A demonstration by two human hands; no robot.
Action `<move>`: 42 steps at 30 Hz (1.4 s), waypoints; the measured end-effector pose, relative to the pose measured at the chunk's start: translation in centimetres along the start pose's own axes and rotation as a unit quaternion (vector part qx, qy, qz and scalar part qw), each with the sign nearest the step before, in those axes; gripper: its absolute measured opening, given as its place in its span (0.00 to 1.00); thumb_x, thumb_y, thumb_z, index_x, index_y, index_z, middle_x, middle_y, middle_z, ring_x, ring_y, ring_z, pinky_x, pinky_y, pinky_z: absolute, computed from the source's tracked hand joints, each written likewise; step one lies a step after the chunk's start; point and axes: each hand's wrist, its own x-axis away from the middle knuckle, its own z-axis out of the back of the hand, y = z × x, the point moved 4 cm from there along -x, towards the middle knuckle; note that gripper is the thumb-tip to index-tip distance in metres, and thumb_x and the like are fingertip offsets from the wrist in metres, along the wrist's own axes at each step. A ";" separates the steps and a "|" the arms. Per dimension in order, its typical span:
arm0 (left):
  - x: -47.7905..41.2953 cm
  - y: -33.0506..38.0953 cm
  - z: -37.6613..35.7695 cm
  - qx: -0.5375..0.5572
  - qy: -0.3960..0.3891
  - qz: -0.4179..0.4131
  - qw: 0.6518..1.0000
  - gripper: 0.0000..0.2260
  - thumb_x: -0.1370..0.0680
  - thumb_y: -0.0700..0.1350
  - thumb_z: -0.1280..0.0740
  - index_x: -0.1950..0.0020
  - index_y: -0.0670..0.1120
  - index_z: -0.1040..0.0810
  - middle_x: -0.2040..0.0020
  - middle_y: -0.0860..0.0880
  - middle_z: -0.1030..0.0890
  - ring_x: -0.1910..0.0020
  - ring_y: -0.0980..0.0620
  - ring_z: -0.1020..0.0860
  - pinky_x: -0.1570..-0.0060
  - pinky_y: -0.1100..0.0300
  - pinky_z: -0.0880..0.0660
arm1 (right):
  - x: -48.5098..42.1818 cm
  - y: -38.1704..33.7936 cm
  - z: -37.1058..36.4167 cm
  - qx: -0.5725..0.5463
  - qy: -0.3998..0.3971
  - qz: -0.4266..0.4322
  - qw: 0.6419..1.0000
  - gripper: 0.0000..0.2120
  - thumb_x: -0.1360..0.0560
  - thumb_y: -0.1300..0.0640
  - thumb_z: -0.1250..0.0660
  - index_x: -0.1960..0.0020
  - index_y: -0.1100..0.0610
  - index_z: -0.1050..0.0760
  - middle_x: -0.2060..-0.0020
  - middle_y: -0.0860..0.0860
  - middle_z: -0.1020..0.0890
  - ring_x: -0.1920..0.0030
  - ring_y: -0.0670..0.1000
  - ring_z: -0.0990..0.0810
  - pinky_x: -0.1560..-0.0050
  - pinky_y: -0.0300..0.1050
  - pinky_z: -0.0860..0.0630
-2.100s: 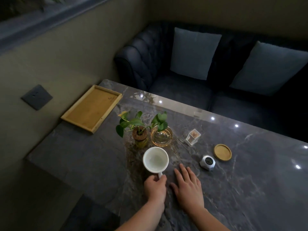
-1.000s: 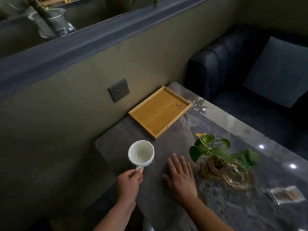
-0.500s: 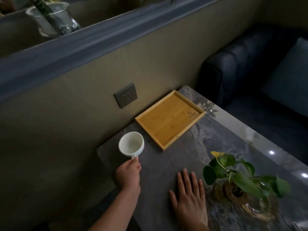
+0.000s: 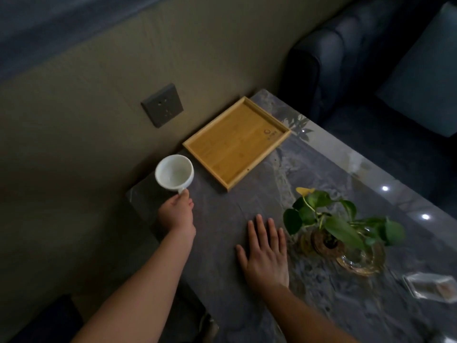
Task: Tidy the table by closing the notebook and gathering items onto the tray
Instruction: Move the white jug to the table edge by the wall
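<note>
Left hand (image 4: 176,214) pinches the white mug (image 4: 174,175) by its handle near the tray (image 4: 236,142), right hand (image 4: 265,253) flat on the counter (image 4: 247,201); looks ceramic, light, rigid, chippable.

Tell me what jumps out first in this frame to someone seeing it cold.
The white mug stands out against the dim scene, held by its handle in the left hand near the table's near-left corner, just short of the empty wooden tray by the wall. The right hand lies flat, fingers spread, on the dark marble table. Right of it sits a leafy green plant in a glass vessel.
</note>
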 end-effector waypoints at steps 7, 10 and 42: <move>-0.5 0.8 -1.2 0.006 0.024 0.000 1.000 0.05 0.27 0.46 0.26 0.63 0.51 0.18 0.62 0.48 0.14 0.61 0.54 0.15 0.60 0.59 0.19 | -0.1 0.1 -0.3 -0.002 0.002 0.001 1.000 0.34 0.23 0.35 0.47 0.22 0.52 0.41 0.20 0.52 0.44 0.20 0.57 0.53 0.22 0.58 0.56; -0.5 1.0 -1.7 0.014 0.029 0.007 0.999 0.05 0.27 0.46 0.25 0.63 0.51 0.18 0.64 0.48 0.14 0.63 0.54 0.15 0.62 0.59 0.19 | -0.2 0.0 -0.1 -0.005 0.007 0.001 1.000 0.34 0.23 0.35 0.47 0.23 0.52 0.40 0.21 0.52 0.43 0.20 0.57 0.53 0.22 0.58 0.56; -2.7 2.3 -2.6 -0.031 0.017 -0.039 0.999 0.07 0.26 0.47 0.26 0.64 0.53 0.19 0.64 0.50 0.16 0.61 0.51 0.16 0.62 0.56 0.19 | -5.8 -1.5 0.3 0.014 -0.011 0.031 0.999 0.38 0.22 0.30 0.54 0.21 0.53 0.47 0.20 0.53 0.49 0.20 0.57 0.57 0.23 0.60 0.54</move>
